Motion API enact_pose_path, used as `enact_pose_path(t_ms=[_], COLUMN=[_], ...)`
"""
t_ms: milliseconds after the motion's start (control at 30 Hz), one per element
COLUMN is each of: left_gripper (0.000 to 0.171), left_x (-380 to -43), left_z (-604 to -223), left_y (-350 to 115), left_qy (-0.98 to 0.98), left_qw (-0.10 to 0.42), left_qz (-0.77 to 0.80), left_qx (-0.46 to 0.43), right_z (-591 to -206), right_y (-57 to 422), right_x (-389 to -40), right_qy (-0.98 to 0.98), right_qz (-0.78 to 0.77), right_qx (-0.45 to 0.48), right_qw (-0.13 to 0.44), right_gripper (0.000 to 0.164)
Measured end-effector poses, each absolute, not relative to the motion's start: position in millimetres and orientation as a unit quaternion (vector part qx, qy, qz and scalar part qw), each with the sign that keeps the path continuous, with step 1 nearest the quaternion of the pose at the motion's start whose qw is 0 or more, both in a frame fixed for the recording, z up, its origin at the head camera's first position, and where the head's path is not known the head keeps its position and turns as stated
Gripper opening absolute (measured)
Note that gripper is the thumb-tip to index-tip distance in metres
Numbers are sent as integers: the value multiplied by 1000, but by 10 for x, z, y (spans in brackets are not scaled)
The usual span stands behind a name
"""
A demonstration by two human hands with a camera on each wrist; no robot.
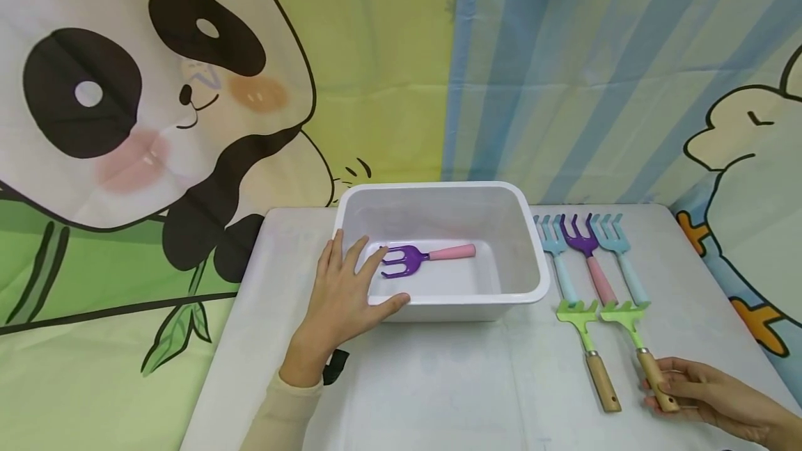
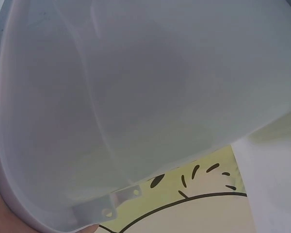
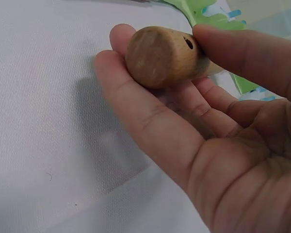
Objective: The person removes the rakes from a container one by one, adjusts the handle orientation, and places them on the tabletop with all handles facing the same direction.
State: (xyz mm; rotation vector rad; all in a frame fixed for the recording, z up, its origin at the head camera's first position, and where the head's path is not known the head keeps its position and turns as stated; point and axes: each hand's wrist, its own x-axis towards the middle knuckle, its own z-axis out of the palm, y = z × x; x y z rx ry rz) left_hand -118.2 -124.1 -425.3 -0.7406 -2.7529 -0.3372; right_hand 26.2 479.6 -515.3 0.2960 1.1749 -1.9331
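Note:
My right hand (image 1: 708, 395) pinches the wooden handle (image 3: 155, 58) of a green hand rake (image 1: 626, 315) between thumb and fingers, at the right of the table. Its tines lie just below a light blue rake's handle. A second green hand rake (image 1: 579, 315) lies to its left. My left hand (image 1: 341, 294) rests with spread, mostly straight fingers over the left front corner of a white plastic tub (image 1: 438, 298). Inside the tub lies a purple hand fork (image 1: 410, 260) with a pink handle. The left wrist view shows mostly the tub's outer wall (image 2: 150, 97).
Behind the green rakes lie a purple fork (image 1: 583, 242) with a pink handle and light blue rakes (image 1: 614, 242) on either side of it, close to the tub's right wall. The white table (image 1: 438, 381) meets a printed cloth backdrop (image 1: 376, 75) at the back.

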Motion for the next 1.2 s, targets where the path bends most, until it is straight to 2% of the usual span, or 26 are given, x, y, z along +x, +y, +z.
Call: enact_pose_path(t_ms=[500,567,733,833,1067,1200], left_gripper=[91,91,90,90,90,90], left_x=[-1182,-1179,-1176,-1174,-1177,-1175], left_z=[-4260,-4262,-4265,-4265,-4264,-4261], left_y=[-1244,-1245,-1251,-1259,-1247,-1245], left_qy=[-947,-947,-948,-949,-948,-950], left_qw=[143,144,142,143,142,136], left_qz=[-126,-127,-124,-121,-128,-126], left_qx=[-257,-257,-256,-254,-256,-253], right_z=[-5263,-5242,-5169,-5122,-5012,-4857], right_y=[4766,4742,4650,4591,4505,4477], right_x=[217,201,135,81,-14,-128], right_qy=[473,522,672,732,778,789], right_qz=[-764,-736,-610,-535,-468,-471], right_qx=[129,150,199,221,227,196], right_qw=[420,404,369,359,352,341], right_gripper=[24,29,58,61,42,41])
